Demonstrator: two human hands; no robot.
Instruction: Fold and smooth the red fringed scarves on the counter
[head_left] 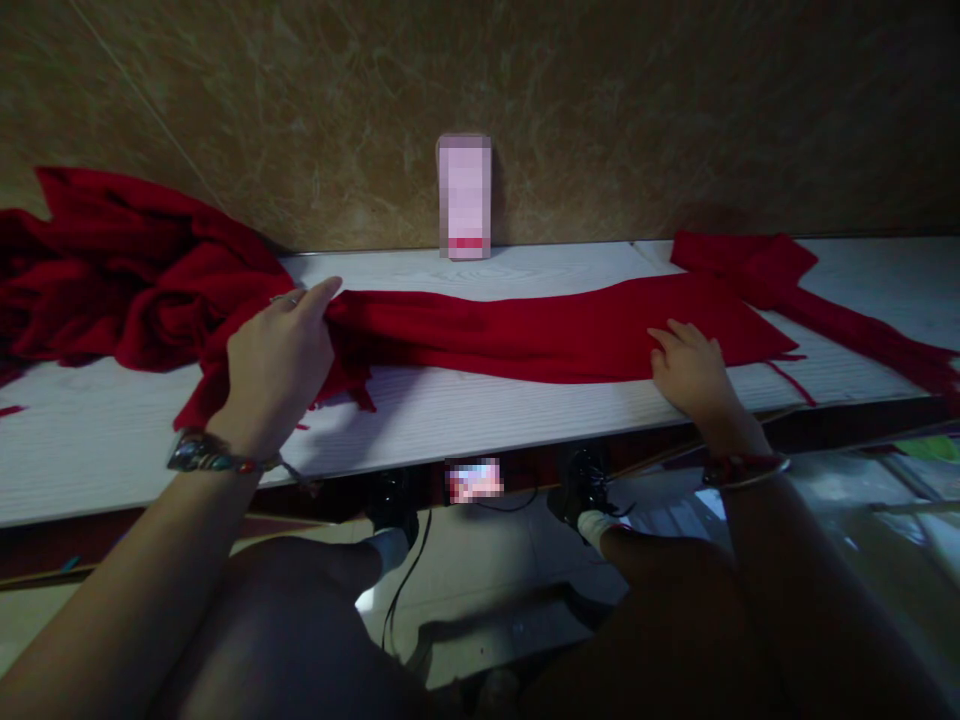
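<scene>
A long strip of red cloth (517, 335) lies stretched lengthwise across the white wood-grain bench. At its left end my left hand (281, 350) is closed, gripping the gathered fabric between thumb and fingers. My right hand (690, 370) rests on the strip's near edge toward the right, fingers spread and lying flat. Beyond my left hand sprawls a crumpled heap of red fabric (150, 270), reaching the left edge of view. Another folded red piece (742, 265) sits at the strip's right end, with a narrow red length (862, 325) trailing off to the right.
A pink, blurred phone-like object (465, 195) leans upright against the brown marbled wall (637, 120). The white bench (420, 410) runs along that wall. Below it are my shoes (585, 480), a small blurred bright screen (474, 481) and a black cable (409, 580) on the tiled floor.
</scene>
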